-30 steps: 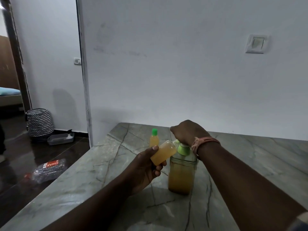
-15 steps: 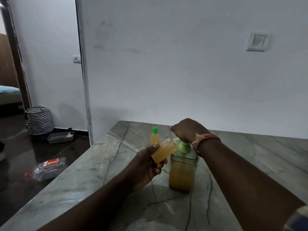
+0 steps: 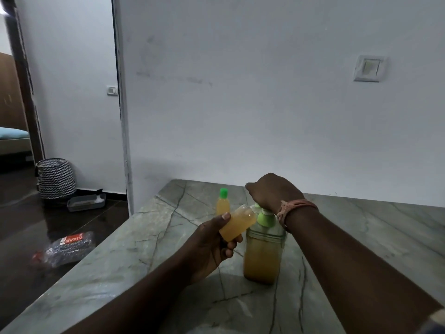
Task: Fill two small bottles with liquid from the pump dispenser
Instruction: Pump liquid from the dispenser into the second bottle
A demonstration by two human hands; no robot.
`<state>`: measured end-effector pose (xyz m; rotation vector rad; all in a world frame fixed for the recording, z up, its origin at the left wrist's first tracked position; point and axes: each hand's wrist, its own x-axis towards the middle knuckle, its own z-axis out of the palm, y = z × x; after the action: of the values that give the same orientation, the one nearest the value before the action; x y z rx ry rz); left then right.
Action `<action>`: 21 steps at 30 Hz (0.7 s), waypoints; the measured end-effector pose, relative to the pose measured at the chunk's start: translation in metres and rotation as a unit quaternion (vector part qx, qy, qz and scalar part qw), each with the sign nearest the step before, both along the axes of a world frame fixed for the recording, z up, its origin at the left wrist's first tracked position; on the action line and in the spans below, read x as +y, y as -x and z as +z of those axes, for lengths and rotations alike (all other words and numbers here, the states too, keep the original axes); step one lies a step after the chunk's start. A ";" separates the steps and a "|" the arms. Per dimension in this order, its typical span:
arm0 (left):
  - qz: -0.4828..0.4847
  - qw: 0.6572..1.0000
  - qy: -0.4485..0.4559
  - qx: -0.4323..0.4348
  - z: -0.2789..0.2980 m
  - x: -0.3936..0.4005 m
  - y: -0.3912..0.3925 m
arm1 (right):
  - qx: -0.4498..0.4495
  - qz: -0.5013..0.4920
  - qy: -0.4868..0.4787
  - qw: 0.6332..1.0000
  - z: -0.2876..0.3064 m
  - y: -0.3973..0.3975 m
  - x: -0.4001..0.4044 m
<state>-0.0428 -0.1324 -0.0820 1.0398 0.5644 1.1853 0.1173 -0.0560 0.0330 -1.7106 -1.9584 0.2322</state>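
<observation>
The pump dispenser (image 3: 262,256), a clear jar of amber liquid with a green pump top, stands on the marble counter (image 3: 149,239). My right hand (image 3: 272,192) rests closed on top of the pump head and hides most of it. My left hand (image 3: 212,247) holds an uncapped small bottle (image 3: 237,224), nearly full of amber liquid, tilted with its mouth at the pump spout. A second small bottle (image 3: 223,204) with a green cap stands upright behind it, filled with the same liquid.
A white wall (image 3: 265,104) rises right behind the counter. The counter's left edge drops to a dark floor holding a crushed plastic bottle (image 3: 65,248), a grey tray (image 3: 86,202) and a zigzag-patterned basket (image 3: 55,178).
My right hand and the pump head have risen slightly. The tilted bottle stays at the spout and the capped bottle has not moved.
</observation>
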 end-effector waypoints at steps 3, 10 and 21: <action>0.004 1.000 0.005 -0.008 0.000 0.001 0.000 | 0.004 -0.002 0.008 1.000 0.000 0.000 -0.002; 0.007 1.000 0.010 -0.005 0.002 -0.004 -0.003 | -0.095 -0.007 0.014 0.995 0.016 0.002 -0.004; 0.009 1.000 0.016 -0.008 0.000 0.000 0.000 | -0.026 -0.001 0.002 1.000 0.002 0.001 -0.005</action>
<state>-0.0428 -0.1326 -0.0823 0.9975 0.5796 1.1963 0.1167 -0.0606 0.0346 -1.7377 -1.9942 0.1929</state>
